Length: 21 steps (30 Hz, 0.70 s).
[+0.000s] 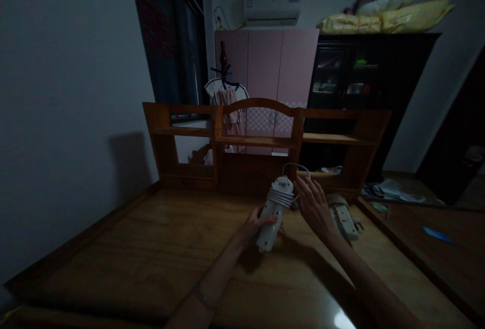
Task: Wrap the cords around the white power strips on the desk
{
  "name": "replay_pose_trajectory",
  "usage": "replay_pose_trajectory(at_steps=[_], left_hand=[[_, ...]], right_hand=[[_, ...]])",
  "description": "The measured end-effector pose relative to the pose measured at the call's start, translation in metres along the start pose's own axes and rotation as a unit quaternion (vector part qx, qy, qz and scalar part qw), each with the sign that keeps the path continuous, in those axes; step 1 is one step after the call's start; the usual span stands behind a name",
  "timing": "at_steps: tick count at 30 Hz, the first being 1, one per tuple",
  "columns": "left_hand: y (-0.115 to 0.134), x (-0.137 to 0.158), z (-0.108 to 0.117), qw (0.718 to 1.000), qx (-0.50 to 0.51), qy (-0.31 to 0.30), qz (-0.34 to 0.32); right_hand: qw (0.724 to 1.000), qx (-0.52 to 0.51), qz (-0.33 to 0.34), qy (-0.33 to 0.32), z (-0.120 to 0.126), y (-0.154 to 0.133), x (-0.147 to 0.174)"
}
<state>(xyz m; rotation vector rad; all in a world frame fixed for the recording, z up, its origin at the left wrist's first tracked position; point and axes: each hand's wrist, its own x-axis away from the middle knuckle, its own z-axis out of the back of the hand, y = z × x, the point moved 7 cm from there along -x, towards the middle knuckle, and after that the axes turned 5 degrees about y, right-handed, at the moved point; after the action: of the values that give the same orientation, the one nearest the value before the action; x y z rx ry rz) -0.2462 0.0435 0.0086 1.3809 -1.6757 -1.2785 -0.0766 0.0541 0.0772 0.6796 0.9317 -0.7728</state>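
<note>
A white power strip (270, 230) is in my left hand (254, 225), tilted above the wooden desktop, with my thumb across its face. Its white cable (280, 196) is wound in several turns around the upper part of the strip. A loose loop of that cable arcs up from the strip's far end towards my right hand (314, 207). Right of the strip, this hand has its fingers long and close together, with the cable running behind them; the thumb is hidden. Beyond my right wrist lies a second power strip (344, 220) with its cable wrapped and its plug showing.
A wooden shelf unit (257, 142) stands along the far edge of the desktop (170, 248). To the left is a wall (76, 91). A blue packet (437, 234) rests on the lower brown surface at right. Pink wardrobe and dark cabinet stand behind.
</note>
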Motion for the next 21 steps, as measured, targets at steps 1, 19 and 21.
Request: replay_pose_trajectory(at_steps=[1,19,21], left_hand=[[-0.003,0.0,-0.003,1.0,-0.018,-0.008,-0.001],[0.018,-0.005,0.055,0.891,-0.26,0.32,-0.191],[0.018,-0.003,0.055,0.88,-0.281,0.332,-0.188]], right_hand=[[1.0,0.005,0.013,-0.016,-0.001,0.001,0.001],[0.995,-0.025,0.047,-0.088,0.0,-0.018,0.007],[0.996,-0.018,0.038,-0.079,0.004,-0.016,0.006]])
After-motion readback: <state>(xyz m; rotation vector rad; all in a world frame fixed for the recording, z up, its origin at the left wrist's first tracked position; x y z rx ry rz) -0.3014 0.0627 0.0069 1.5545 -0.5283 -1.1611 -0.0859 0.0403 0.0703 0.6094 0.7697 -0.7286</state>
